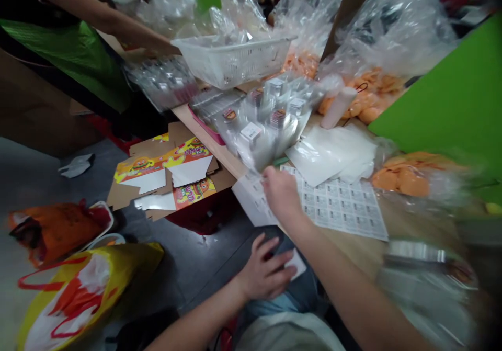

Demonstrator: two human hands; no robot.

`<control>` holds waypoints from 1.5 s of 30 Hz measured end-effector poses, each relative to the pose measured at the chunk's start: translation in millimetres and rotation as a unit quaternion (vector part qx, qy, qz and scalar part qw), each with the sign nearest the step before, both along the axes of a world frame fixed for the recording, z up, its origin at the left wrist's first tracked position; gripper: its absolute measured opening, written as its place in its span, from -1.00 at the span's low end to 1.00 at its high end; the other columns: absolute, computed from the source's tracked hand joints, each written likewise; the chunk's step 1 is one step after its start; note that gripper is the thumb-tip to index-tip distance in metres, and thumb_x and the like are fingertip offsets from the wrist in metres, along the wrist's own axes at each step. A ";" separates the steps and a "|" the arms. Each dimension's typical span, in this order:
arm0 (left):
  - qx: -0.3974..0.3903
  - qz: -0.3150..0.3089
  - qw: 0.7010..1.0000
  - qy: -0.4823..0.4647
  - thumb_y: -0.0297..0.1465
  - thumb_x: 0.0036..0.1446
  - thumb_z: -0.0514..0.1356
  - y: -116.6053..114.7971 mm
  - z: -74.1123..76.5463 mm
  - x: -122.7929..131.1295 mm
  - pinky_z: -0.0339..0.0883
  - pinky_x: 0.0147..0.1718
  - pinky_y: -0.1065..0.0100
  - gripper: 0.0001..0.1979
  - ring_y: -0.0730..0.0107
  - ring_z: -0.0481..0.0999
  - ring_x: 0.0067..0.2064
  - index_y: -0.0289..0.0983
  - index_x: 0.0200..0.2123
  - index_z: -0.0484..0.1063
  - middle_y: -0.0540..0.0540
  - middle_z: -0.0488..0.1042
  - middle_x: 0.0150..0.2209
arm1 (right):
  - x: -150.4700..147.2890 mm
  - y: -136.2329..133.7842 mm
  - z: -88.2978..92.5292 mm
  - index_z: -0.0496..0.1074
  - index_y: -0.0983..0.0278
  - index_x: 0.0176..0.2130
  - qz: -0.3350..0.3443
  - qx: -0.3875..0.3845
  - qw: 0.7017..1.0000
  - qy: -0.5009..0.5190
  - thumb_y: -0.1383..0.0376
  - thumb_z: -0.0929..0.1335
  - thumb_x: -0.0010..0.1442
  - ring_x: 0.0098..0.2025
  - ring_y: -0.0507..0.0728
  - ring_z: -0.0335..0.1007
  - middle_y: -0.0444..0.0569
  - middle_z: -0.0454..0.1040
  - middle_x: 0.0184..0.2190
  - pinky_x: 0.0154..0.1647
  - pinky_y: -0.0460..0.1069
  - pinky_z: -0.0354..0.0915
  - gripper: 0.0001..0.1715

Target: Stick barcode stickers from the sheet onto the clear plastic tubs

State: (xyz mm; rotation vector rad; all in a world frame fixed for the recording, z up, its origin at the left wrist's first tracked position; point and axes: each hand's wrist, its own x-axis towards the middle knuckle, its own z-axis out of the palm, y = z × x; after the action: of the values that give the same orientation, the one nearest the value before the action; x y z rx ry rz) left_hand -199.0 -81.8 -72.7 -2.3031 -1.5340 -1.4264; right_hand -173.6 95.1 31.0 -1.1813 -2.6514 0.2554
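Left hand [264, 270] half-hides white card [296, 263]; right hand [281, 194] blurred.

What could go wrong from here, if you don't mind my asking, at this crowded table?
The white sheets under your right hand seem to overhang the table edge, so they might slide to the floor. The white plastic basket perches on clear bagged packs beside a co-worker's arm, so a nudge could tip it. The small white card in your left hand could also slip away.
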 end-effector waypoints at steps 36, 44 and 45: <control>-0.248 0.138 0.953 0.109 -0.66 -0.06 -0.02 162.8 118.1 -8.7 0.36 -0.13 0.20 -0.31 0.24 0.44 -0.09 -0.20 0.18 0.06 -0.25 0.18 0.12 | 132.7 -48.9 -63.6 0.12 0.46 0.18 -0.236 -0.060 0.967 0.078 0.26 0.22 0.20 0.28 0.42 -0.21 0.36 -0.06 0.25 0.14 0.30 -0.03 -0.40; -0.431 -0.048 0.771 -0.467 -0.38 0.02 0.20 74.9 119.3 53.3 0.41 -0.27 0.31 -0.58 0.33 0.52 -0.24 -0.21 0.00 0.29 -0.16 0.45 -0.16 | 204.6 -80.4 19.1 0.20 0.25 0.12 -0.181 -0.148 0.899 0.371 0.25 0.19 0.22 -0.06 0.12 0.33 0.08 0.39 -0.06 -0.07 0.07 0.32 -0.53; -0.471 -0.090 0.725 -0.494 -0.38 0.01 0.22 70.8 127.2 62.9 0.41 -0.30 0.34 -0.60 0.34 0.53 -0.26 -0.22 -0.03 0.33 -0.15 0.46 -0.19 | 214.1 -81.9 28.8 0.21 0.24 0.11 -0.203 -0.184 0.879 0.391 0.21 0.22 0.20 -0.12 0.10 0.36 0.06 0.40 -0.10 -0.15 0.03 0.35 -0.53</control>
State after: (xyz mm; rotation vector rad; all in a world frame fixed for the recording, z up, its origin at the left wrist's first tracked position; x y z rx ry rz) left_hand -136.1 -11.1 54.5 -2.0719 -2.9426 -2.6779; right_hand 40.5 13.1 59.8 -1.3284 -1.6524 0.9559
